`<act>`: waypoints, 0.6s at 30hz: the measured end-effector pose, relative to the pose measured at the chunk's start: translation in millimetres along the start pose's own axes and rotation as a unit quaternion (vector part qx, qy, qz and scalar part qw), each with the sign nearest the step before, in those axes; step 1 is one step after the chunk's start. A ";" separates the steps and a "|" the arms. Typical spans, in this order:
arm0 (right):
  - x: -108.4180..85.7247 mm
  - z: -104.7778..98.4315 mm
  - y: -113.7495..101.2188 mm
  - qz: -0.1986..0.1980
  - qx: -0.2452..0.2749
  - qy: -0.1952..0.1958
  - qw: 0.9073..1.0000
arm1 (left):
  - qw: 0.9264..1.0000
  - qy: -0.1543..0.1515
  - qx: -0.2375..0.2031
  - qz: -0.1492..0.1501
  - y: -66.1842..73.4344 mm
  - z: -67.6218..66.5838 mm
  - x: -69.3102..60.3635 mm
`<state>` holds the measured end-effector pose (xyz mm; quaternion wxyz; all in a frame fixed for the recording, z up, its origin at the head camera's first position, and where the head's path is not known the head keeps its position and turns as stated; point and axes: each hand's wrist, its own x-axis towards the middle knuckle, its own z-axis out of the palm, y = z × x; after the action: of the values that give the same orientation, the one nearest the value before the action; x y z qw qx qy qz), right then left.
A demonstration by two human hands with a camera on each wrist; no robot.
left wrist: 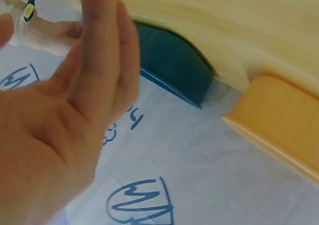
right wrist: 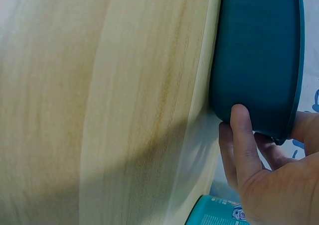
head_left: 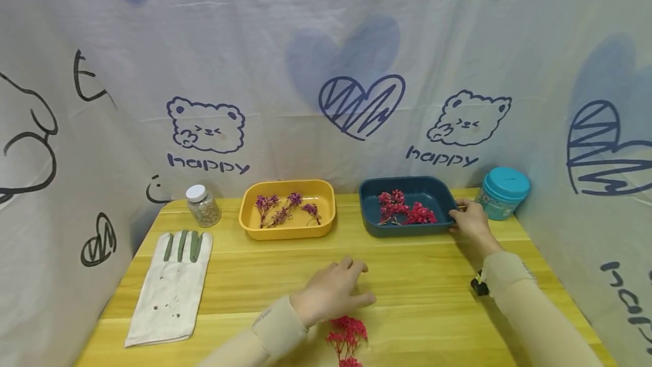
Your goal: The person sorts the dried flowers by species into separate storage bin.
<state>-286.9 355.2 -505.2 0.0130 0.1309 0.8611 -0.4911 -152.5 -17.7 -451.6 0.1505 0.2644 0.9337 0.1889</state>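
Note:
With my right hand [head_left: 474, 221] I grip the right end of a dark blue tray [head_left: 407, 231]. In the right wrist view the fingers [right wrist: 245, 140] press its outer wall and the thumb goes over the rim. Pink dried flowers [head_left: 421, 214] lie inside that tray. My left hand [head_left: 331, 293] is held over the middle of the table, fingers loosely extended, with nothing in it. Just below it, toward the near edge, are sprigs of pink dried flowers [head_left: 348, 330], partly cut off by the frame. The left wrist view also shows the dark blue tray [left wrist: 174, 60].
A yellow tray [head_left: 287, 233] with purple dried flowers [head_left: 267, 204] stands left of the blue one. At the left are a white-capped jar [head_left: 205, 211] and a pale work glove [head_left: 170, 293]. A turquoise tub [head_left: 501, 194] stands at the back right, near the curtain [head_left: 285, 129].

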 end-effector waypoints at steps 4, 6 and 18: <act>0.3 0.0 0.0 0.002 0.001 0.000 1.000 | 0.998 -0.013 0.052 -0.014 0.8 6.6 -15.7; 0.4 -0.3 -0.1 0.004 0.001 0.000 1.000 | 0.997 -0.017 0.067 -0.016 1.6 9.9 -23.6; 0.7 0.5 1.2 -0.003 -0.006 0.002 1.000 | 0.995 -0.057 0.073 -0.039 3.6 40.5 -44.2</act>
<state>-287.4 355.6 -506.5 0.0108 0.1297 0.8645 -0.4856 -99.5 -28.2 -477.8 0.1906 0.2483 0.9446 0.0987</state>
